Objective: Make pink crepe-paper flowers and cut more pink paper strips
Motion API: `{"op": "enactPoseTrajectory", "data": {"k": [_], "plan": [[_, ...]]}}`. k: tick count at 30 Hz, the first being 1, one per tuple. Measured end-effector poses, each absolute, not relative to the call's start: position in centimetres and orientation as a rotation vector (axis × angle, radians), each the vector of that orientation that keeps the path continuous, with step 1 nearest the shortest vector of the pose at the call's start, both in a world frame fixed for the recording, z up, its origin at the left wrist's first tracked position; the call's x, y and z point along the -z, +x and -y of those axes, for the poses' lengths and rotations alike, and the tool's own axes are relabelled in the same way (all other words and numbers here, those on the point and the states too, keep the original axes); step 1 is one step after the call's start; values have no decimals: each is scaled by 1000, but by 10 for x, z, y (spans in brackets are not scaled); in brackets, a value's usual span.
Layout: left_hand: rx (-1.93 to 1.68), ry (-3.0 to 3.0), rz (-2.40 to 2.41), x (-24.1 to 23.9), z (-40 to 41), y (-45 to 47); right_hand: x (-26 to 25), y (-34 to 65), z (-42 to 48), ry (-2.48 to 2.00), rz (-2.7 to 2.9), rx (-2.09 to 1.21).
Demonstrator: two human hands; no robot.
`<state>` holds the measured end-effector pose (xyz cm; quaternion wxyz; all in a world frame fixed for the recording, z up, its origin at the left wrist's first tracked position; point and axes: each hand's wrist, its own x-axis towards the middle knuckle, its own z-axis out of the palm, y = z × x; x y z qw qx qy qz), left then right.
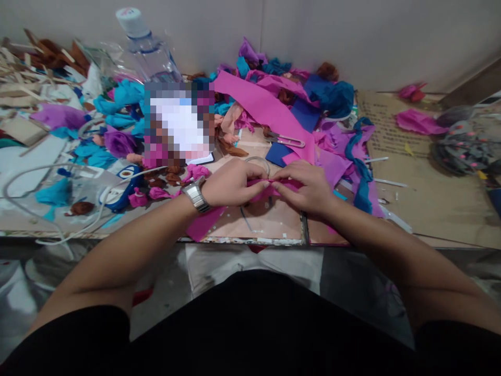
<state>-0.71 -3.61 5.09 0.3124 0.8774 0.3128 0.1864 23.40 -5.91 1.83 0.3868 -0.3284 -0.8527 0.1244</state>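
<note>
My left hand, with a metal watch on the wrist, and my right hand meet over a strip of magenta crepe paper. Both pinch the strip between fingers and thumbs, and its folded edge shows between them. The strip's loose end trails down to the left towards the board's front edge. Under the hands lies a pinkish work board. Just behind my left hand sits a roll of clear tape.
Heaps of magenta, blue, teal and purple paper scraps cover the board. Metal tweezers lie behind the hands. A plastic bottle stands at the back left. White cable loops on the left; cardboard lies on the right.
</note>
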Motion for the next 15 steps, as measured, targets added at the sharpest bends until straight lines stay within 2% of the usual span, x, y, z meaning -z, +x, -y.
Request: {"op": "enactPoseTrajectory", "data": {"k": [15], "plan": [[-409,2066,-791,-55,31,-7,-10,236,56,-663,2194,-200]]}}
